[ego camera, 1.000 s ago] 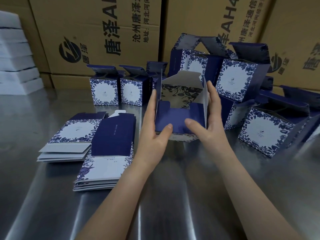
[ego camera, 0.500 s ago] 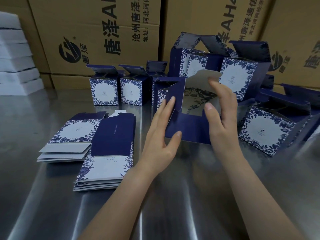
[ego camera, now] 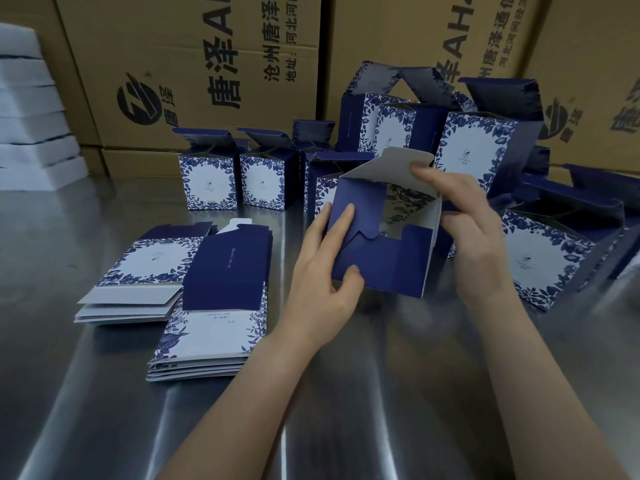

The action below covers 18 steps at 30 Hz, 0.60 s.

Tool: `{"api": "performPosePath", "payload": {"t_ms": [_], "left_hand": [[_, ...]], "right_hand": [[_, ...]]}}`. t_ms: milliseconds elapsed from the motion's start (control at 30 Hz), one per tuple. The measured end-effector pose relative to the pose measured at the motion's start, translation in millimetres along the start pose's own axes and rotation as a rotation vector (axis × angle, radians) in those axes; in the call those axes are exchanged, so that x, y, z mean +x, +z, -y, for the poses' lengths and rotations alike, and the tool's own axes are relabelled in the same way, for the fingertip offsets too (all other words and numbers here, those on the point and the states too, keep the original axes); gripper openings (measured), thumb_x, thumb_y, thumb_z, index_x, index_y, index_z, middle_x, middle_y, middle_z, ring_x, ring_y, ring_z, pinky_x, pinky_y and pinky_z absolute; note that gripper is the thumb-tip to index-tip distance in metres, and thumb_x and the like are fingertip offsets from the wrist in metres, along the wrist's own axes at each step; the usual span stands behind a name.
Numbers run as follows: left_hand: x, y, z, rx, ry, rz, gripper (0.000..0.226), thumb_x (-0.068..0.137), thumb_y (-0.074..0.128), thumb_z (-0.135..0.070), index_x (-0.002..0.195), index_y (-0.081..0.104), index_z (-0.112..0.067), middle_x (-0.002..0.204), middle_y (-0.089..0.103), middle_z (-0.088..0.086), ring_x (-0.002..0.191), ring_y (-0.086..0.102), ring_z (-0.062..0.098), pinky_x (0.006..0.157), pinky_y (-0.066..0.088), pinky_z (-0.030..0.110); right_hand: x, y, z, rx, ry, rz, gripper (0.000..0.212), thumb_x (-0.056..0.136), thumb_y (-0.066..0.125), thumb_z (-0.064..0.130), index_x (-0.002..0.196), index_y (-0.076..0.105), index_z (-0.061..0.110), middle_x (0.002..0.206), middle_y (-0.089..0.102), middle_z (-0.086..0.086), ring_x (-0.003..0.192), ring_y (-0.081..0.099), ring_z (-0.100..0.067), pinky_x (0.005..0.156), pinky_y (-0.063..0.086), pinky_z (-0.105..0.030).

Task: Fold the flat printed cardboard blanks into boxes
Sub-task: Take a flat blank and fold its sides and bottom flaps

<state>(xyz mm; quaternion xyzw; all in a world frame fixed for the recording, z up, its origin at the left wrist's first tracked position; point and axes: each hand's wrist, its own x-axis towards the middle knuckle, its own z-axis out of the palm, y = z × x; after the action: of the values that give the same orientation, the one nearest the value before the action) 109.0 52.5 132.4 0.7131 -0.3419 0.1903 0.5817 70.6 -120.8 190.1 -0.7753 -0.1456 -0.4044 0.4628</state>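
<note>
The half-folded box (ego camera: 388, 261) stood between the hands: left hand (ego camera: 322, 271) fingers straight, pressing its navy left flap (ego camera: 360, 206); right hand (ego camera: 474, 237) fingers curled, pinching its far white flap (ego camera: 391, 166).

Table: shiny steel top (ego camera: 104, 427), streaky glare running along it
Back: pretty much a wall of big brown shipping cartons (ego camera: 194, 46), black Chinese lettering plus a round logo
Far left: stacked white slabs (ego camera: 27, 109), kinda blurry
</note>
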Motion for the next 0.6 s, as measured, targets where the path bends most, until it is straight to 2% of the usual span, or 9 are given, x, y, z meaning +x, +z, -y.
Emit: {"api": "performPosePath", "payload": {"t_ms": [33,100,167,233,300,400,533,600], "left_hand": [[0,0,0,0.014,-0.004,-0.001,0.068,0.084,0.049,-0.012,0.145,0.034,-0.039,0.158,0.025,-0.003,0.127,0.036,-0.013,0.067,0.043,0.007],[1,1,2,0.047,0.009,-0.010,0.065,0.087,0.049,-0.014,0.147,0.034,-0.033,0.158,0.025,0.001,0.132,0.029,-0.015,0.083,0.038,0.002],[1,1,3,0.072,0.006,-0.027,0.056,0.093,0.046,-0.021,0.147,0.035,-0.031,0.158,0.028,0.001,0.141,0.025,-0.005,0.102,0.026,0.002],[2,2,2,0.080,-0.015,-0.061,0.047,0.098,0.041,-0.027,0.144,0.037,-0.034,0.158,0.031,0.001,0.144,0.025,0.002,0.110,0.020,0.007],[3,3,3,0.072,-0.026,-0.098,0.041,0.100,0.038,-0.028,0.141,0.040,-0.036,0.156,0.036,0.000,0.144,0.027,0.003,0.113,0.023,0.011],[4,4,4,0.048,-0.026,-0.159,0.039,0.100,0.043,-0.023,0.136,0.045,-0.037,0.151,0.043,0.000,0.140,0.034,0.001,0.111,0.028,0.012],[4,3,6,0.015,-0.028,-0.248,0.040,0.097,0.051,-0.016,0.129,0.054,-0.039,0.142,0.048,-0.010,0.129,0.039,-0.016,0.101,0.030,0.003],[5,2,5,0.013,-0.035,-0.284,0.040,0.095,0.053,-0.018,0.126,0.055,-0.043,0.140,0.050,-0.012,0.126,0.039,-0.019,0.100,0.030,0.002]], "right_hand": [[0,0,1,-0.020,0.001,0.006,0.062,0.077,0.034,-0.001,0.119,0.059,0.037,0.122,0.055,0.001,0.126,0.045,-0.030,0.108,0.033,-0.054],[0,0,4,-0.083,-0.014,0.023,0.062,0.079,0.035,-0.002,0.120,0.056,0.037,0.122,0.054,-0.004,0.124,0.045,-0.030,0.109,0.034,-0.050],[-1,0,6,-0.139,-0.033,0.037,0.058,0.081,0.038,-0.001,0.124,0.054,0.036,0.121,0.053,-0.006,0.122,0.045,-0.030,0.108,0.035,-0.045],[-2,0,7,-0.173,-0.045,0.056,0.055,0.084,0.043,0.002,0.127,0.051,0.037,0.121,0.051,-0.006,0.118,0.045,-0.029,0.105,0.037,-0.044],[-3,0,7,-0.184,-0.055,0.068,0.054,0.086,0.049,0.003,0.128,0.049,0.037,0.123,0.050,-0.007,0.119,0.044,-0.026,0.103,0.040,-0.044],[-3,1,4,-0.202,-0.087,0.060,0.052,0.086,0.054,0.005,0.130,0.049,0.032,0.124,0.050,-0.003,0.121,0.043,-0.025,0.100,0.041,-0.032],[-3,7,-6,-0.246,-0.165,0.022,0.054,0.084,0.060,0.002,0.132,0.051,0.023,0.127,0.051,-0.006,0.123,0.044,-0.027,0.105,0.039,-0.044],[-4,12,-11,-0.230,-0.182,-0.023,0.055,0.083,0.063,0.001,0.132,0.050,0.023,0.131,0.050,-0.006,0.125,0.045,-0.027,0.104,0.041,-0.045]]}}
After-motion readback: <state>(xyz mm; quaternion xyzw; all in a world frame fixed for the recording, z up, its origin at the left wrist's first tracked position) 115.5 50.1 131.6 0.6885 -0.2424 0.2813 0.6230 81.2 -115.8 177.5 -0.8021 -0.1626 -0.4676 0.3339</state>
